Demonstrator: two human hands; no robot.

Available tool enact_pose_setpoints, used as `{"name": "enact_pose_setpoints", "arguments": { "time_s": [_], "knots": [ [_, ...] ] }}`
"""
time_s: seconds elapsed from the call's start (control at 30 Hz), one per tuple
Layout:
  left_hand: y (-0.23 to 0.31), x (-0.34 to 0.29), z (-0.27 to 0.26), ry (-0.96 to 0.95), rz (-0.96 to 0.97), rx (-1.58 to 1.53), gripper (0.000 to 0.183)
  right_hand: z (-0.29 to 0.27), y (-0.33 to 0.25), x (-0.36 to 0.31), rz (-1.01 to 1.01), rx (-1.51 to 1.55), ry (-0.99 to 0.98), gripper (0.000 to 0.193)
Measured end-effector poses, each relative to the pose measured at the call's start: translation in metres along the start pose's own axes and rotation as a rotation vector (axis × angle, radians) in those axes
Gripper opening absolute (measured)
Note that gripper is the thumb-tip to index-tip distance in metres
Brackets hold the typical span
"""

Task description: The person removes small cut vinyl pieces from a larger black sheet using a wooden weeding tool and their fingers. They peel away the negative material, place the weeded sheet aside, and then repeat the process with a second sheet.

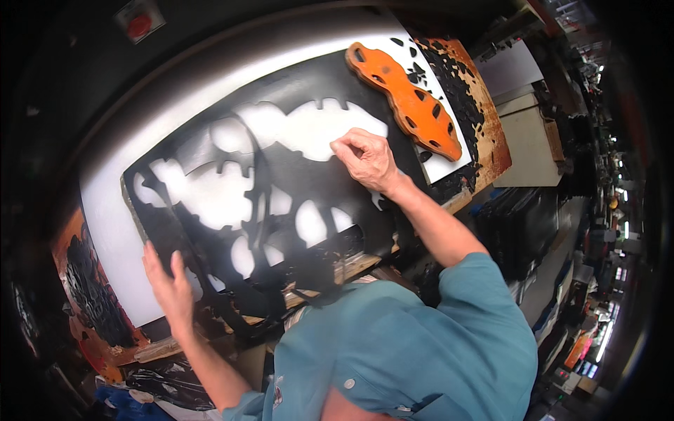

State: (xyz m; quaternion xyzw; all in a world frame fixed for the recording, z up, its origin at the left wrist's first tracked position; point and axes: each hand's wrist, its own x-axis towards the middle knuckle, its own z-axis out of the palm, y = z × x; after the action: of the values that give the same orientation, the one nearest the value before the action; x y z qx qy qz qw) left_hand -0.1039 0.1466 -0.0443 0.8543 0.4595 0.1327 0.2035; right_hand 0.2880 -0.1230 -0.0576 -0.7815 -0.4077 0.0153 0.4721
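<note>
A large black sheet with big shaped cut-outs lies over a white board, which shows through the openings. Several strips of the sheet hang past the near edge, toward my body. My right hand is closed above the upper right cut-out, thumb and fingers curled together; anything between them is hidden. At the sheet's lower left edge, my left hand has its fingers stretched out and apart, holding nothing. Right of the sheet lies a flat orange wavy-edged piece with several holes, resembling a cutting die.
Small black scraps litter the board's far right corner. Worn brown boards with more black offcuts flank both sides. A red button sits at the far left. Stacked black sheets and pale panels stand to the right.
</note>
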Motion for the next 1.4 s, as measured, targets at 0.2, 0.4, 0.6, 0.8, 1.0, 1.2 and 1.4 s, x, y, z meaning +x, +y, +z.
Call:
{"name": "enact_pose_setpoints", "arguments": {
  "time_s": [0.2, 0.4, 0.6, 0.8, 1.0, 1.2, 1.4],
  "knots": [
    [0.02, -0.003, 0.035, 0.155, -0.007, 0.246, 0.061, -0.138, 0.065, 0.005, -0.076, -0.591, -0.116, 0.092],
    [-0.003, -0.002, 0.067, 0.362, 0.037, 0.26, 0.051, -0.176, 0.109, 0.002, 0.005, -0.598, -0.445, 0.129],
    [-0.01, 0.0, 0.068, 0.404, 0.062, 0.248, 0.045, -0.194, 0.1, 0.018, 0.183, -0.228, -0.39, 0.107],
    [-0.007, -0.002, 0.069, 0.427, 0.035, 0.212, 0.044, -0.256, 0.06, 0.024, 0.428, 0.836, -0.262, 0.103],
    [0.003, 0.0, 0.065, 0.414, -0.018, 0.2, 0.043, -0.262, 0.048, 0.047, 0.316, 1.698, -0.26, 0.125],
    [0.007, -0.001, 0.063, 0.443, -0.004, 0.206, 0.042, -0.179, 0.09, 0.009, 0.748, 2.254, -0.117, 0.12],
    [0.013, 0.0, 0.059, 0.421, -0.053, 0.168, 0.042, -0.184, 0.111, 0.021, 0.745, 1.779, -0.222, 0.118]
  ]
}}
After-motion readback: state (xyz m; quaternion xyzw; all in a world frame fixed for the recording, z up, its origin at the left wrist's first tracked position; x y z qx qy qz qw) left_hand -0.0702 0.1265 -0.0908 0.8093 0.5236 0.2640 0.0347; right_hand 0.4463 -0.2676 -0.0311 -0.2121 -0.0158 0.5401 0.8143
